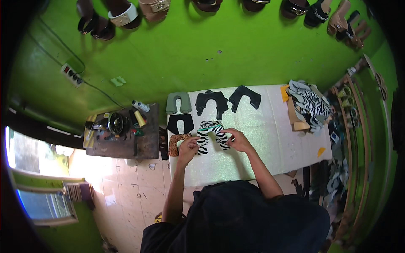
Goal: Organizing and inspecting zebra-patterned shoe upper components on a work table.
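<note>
Both hands hold a U-shaped zebra-print piece [222, 140] over the white-covered table [278, 143]. My left hand [188, 150] pinches its left leg; my right hand [239, 141] pinches the right side, fingers bent. A thin green strip shows along the top of its curve. Just behind it, more zebra print [210, 124] is visible, partly hidden. Near my left hand lie leopard-print pieces [173, 146], with a black U-shaped piece [173, 125] and a green U-shaped stack [171, 103] beyond. Farther back sit a dark U-shaped stack [206, 98] and another dark curved piece [249, 93].
A heap of zebra-print and grey scraps [310, 101] fills a cardboard box at the table's right end. To the left, a dark wooden table [145, 145] bears a sewing machine [116, 123] and thread cones [140, 106]. Sandals [126, 17] line the green wall; racks [352, 168] stand right.
</note>
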The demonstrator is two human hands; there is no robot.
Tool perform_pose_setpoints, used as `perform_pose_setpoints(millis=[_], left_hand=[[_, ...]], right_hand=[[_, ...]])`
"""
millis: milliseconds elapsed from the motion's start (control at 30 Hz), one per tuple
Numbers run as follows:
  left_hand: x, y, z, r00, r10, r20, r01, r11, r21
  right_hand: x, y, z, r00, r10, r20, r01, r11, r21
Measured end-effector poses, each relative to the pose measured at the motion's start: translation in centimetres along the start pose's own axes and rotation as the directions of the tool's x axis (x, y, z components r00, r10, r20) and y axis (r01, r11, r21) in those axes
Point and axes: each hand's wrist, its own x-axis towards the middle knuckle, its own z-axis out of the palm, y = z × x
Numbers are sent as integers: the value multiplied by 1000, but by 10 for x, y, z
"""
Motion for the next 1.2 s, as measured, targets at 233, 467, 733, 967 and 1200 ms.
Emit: perform_pose_setpoints(millis=[233, 467, 733, 967, 1200], left_hand=[[53, -26, -18, 989, 34, 144, -46, 996, 76], [78, -41, -16, 985, -8, 174, -3, 998, 61], [102, -73, -11, 991, -24, 130, -3, 980, 200], [113, -82, -2, 994, -17, 109, -13, 964, 265], [115, -94, 4, 995, 56, 77, -83, 908, 411]], right_hand=[[18, 2, 13, 989, 90, -120, -94, 995, -26], [35, 28, 27, 968, 189, -164, -187, 982, 31], [60, 60, 32, 955, 266, -129, -253, 961, 108], [65, 88, 33, 956, 259, -137, -250, 965, 76], [66, 96, 43, 968, 155, -197, -176, 980, -95]])
